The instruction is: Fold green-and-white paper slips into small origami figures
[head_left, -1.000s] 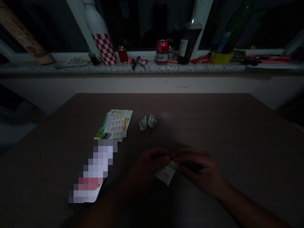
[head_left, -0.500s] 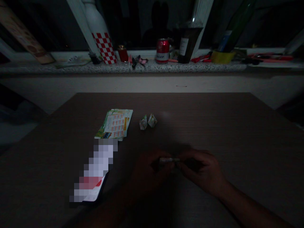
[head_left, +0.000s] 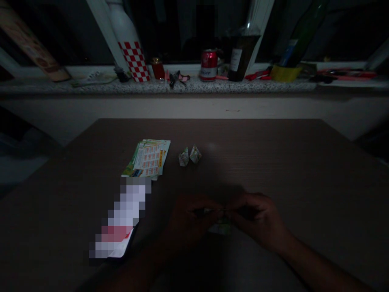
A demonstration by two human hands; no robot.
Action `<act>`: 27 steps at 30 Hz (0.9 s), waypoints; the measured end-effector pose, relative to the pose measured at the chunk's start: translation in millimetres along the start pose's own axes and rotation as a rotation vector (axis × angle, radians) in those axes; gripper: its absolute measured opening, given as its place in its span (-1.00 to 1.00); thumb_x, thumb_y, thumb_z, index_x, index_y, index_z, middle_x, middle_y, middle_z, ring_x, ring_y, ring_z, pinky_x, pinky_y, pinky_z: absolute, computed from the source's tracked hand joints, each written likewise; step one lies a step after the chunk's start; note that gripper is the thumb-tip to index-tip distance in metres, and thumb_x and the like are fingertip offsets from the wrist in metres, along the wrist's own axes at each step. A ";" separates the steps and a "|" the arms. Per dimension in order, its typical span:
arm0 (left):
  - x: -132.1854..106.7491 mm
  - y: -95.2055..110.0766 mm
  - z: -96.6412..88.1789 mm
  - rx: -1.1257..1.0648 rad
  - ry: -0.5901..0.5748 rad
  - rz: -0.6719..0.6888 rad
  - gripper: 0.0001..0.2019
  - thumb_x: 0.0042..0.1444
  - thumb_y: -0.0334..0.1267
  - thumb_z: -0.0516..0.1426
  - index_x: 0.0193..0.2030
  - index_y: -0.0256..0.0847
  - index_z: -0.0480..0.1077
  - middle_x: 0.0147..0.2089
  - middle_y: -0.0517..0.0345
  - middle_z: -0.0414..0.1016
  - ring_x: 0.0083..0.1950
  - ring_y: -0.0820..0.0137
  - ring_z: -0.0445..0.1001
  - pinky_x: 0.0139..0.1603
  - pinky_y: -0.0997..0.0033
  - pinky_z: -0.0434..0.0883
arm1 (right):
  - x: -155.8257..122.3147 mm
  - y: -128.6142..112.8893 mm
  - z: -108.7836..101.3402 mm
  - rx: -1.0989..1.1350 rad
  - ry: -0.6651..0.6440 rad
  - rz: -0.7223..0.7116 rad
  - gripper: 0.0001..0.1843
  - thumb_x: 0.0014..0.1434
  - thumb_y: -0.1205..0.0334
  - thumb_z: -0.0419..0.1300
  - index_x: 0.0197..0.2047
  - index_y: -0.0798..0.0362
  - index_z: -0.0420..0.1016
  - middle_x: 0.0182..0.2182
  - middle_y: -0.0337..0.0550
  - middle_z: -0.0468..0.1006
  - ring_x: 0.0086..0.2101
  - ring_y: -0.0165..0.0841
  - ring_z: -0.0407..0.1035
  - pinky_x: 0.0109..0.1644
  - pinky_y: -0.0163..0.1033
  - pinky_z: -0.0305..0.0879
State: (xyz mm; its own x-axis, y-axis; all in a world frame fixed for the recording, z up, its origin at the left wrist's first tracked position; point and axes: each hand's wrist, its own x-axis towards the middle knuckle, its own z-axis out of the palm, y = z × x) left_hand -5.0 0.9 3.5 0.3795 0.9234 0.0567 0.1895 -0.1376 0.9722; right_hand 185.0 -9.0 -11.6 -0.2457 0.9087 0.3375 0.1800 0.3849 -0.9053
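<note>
Between my hands is a small piece of printed paper [head_left: 221,229], greenish and pale, in deep shadow. My left hand [head_left: 194,217] pinches it from the left with thumb and forefinger. From the right, my right hand [head_left: 257,217] pinches it too, and the fingertips of both hands nearly meet at its upper edge. The folds are too dark to make out. Beyond my hands lie two small folded paper pieces [head_left: 184,157], side by side. A stack of printed leaflets [head_left: 148,158] lies to their left.
A phone [head_left: 121,247] with a lit, partly blurred screen lies left of my hands on the wooden table [head_left: 258,150]. On the stone windowsill [head_left: 188,87] stand a checkered bottle [head_left: 135,61], a red can [head_left: 208,65], a dark packet [head_left: 238,61] and a green bottle [head_left: 300,36].
The paper has turned from nearly edge-on, so its greenish face now shows below my fingers. My fingertips have come closer together. The other things lie where they were.
</note>
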 end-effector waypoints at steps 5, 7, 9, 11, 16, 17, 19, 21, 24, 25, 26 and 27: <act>-1.2 -0.6 -0.6 0.130 -0.001 0.005 -0.90 0.08 -0.30 0.20 -0.36 -0.24 0.56 -0.43 0.14 0.60 -0.40 0.41 0.52 -0.39 0.50 0.37 | 0.8 -1.9 -1.4 -0.082 -0.025 -0.071 -0.91 0.06 0.44 0.25 -0.40 0.07 0.53 -0.50 -0.18 0.60 -0.49 -0.40 0.48 -0.45 -0.37 0.35; -1.4 -0.7 -1.5 0.293 -0.001 0.110 -0.91 0.07 -0.33 0.18 -0.32 -0.25 0.52 -0.39 0.12 0.59 -0.37 0.38 0.52 -0.33 0.45 0.39 | 1.4 -2.6 -1.3 -0.102 -0.044 -0.111 -0.90 0.06 0.45 0.24 -0.41 0.07 0.52 -0.49 -0.17 0.60 -0.48 -0.39 0.48 -0.45 -0.35 0.34; -1.3 -0.2 -2.5 0.449 0.017 0.265 -0.92 0.07 -0.34 0.16 -0.30 -0.25 0.47 -0.35 0.08 0.57 -0.34 0.36 0.50 -0.28 0.39 0.39 | 1.9 -3.9 -1.1 -0.132 -0.057 -0.132 -0.89 0.06 0.46 0.22 -0.41 0.07 0.51 -0.49 -0.17 0.59 -0.49 -0.39 0.48 -0.45 -0.35 0.33; -0.2 0.7 -3.6 0.552 0.040 0.406 -0.94 0.07 -0.36 0.14 -0.30 -0.24 0.42 -0.33 0.05 0.54 -0.30 0.34 0.48 -0.25 0.35 0.39 | 2.3 -5.6 -1.0 -0.171 -0.063 -0.141 -0.88 0.06 0.46 0.21 -0.40 0.06 0.50 -0.51 -0.18 0.57 -0.50 -0.39 0.46 -0.46 -0.34 0.32; 5.3 4.5 -4.5 0.687 0.029 0.595 -0.91 0.06 -0.43 0.11 -0.28 -0.23 0.38 -0.25 0.06 0.54 -0.22 0.32 0.46 -0.15 0.28 0.37 | 2.9 -8.8 -0.1 -0.275 -0.064 -0.229 -0.85 0.05 0.51 0.18 -0.40 0.08 0.48 -0.55 -0.19 0.49 -0.53 -0.39 0.37 -0.49 -0.32 0.26; 6.2 5.5 -4.1 0.704 0.024 0.601 -0.92 0.05 -0.43 0.11 -0.29 -0.23 0.38 -0.24 0.06 0.54 -0.21 0.31 0.46 -0.14 0.27 0.36 | 3.2 -9.4 0.1 -0.295 -0.069 -0.245 -0.85 0.06 0.51 0.18 -0.40 0.09 0.48 -0.55 -0.18 0.49 -0.53 -0.39 0.36 -0.49 -0.31 0.25; 7.3 7.6 -2.8 0.721 0.034 0.600 -0.94 0.03 -0.42 0.12 -0.33 -0.22 0.38 -0.25 0.06 0.55 -0.22 0.30 0.47 -0.14 0.26 0.35 | 3.7 -10.8 0.4 -0.328 -0.086 -0.270 -0.86 0.07 0.51 0.17 -0.39 0.10 0.48 -0.55 -0.17 0.48 -0.53 -0.38 0.35 -0.48 -0.29 0.25; 7.4 9.3 -0.9 0.719 0.054 0.593 -0.95 0.01 -0.41 0.13 -0.37 -0.20 0.38 -0.28 0.08 0.56 -0.24 0.31 0.48 -0.14 0.26 0.35 | 4.1 -12.2 0.2 -0.356 -0.093 -0.288 -0.87 0.07 0.50 0.17 -0.40 0.10 0.48 -0.56 -0.17 0.47 -0.53 -0.38 0.34 -0.47 -0.28 0.24; 7.9 9.8 0.1 0.715 0.075 0.559 -0.95 -0.02 -0.39 0.14 -0.38 -0.18 0.38 -0.29 0.10 0.58 -0.25 0.31 0.50 -0.13 0.24 0.33 | 3.5 -13.3 -0.2 -0.365 -0.092 -0.303 -0.86 0.07 0.51 0.18 -0.39 0.10 0.48 -0.55 -0.16 0.48 -0.53 -0.38 0.34 -0.47 -0.28 0.24; 8.7 9.1 -1.1 0.719 0.080 0.547 -0.95 -0.02 -0.39 0.14 -0.38 -0.18 0.39 -0.29 0.11 0.58 -0.25 0.30 0.51 -0.13 0.24 0.33 | 2.9 -13.3 -0.1 -0.358 -0.089 -0.306 -0.86 0.07 0.51 0.18 -0.37 0.10 0.48 -0.53 -0.16 0.49 -0.53 -0.38 0.34 -0.47 -0.29 0.25; 9.8 8.1 -3.4 0.726 0.087 0.535 -0.95 -0.02 -0.38 0.14 -0.38 -0.18 0.39 -0.29 0.11 0.58 -0.25 0.30 0.51 -0.13 0.24 0.33 | 2.2 -13.2 0.0 -0.349 -0.084 -0.308 -0.86 0.07 0.51 0.18 -0.35 0.09 0.49 -0.53 -0.16 0.49 -0.53 -0.39 0.34 -0.48 -0.29 0.24; 11.3 6.8 -6.7 0.737 0.099 0.522 -0.96 -0.02 -0.37 0.14 -0.37 -0.18 0.39 -0.30 0.11 0.58 -0.26 0.30 0.51 -0.14 0.24 0.33 | 1.4 -13.2 0.2 -0.340 -0.079 -0.305 -0.85 0.07 0.51 0.18 -0.34 0.08 0.49 -0.54 -0.18 0.48 -0.54 -0.40 0.33 -0.50 -0.30 0.23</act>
State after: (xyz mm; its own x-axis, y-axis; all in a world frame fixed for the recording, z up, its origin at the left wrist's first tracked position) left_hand -5.5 12.8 12.2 0.5065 0.7015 0.5013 0.5594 -0.7098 0.4281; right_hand 182.1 -12.8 0.8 -0.4051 0.7355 0.5431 0.3867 0.6761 -0.6272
